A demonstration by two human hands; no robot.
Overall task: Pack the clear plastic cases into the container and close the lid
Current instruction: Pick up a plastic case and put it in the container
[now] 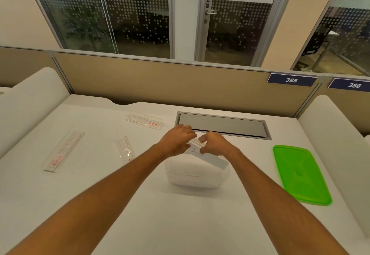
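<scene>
A white container (195, 176) stands open at the middle of the desk. Both hands hover over its far rim, holding one clear plastic case (210, 157) that slants down into the container. My left hand (177, 140) pinches the case's far end and my right hand (215, 143) grips it just beside. Three more clear cases lie on the desk to the left: one at the far left (63, 149), one beside my left forearm (125, 151), one further back (145, 121). The green lid (300, 174) lies flat to the right of the container.
A grey cable hatch (222, 125) is set into the desk behind the hands. A beige partition (180, 86) runs along the back edge, and white padded dividers (30, 102) rise at both sides of the desk.
</scene>
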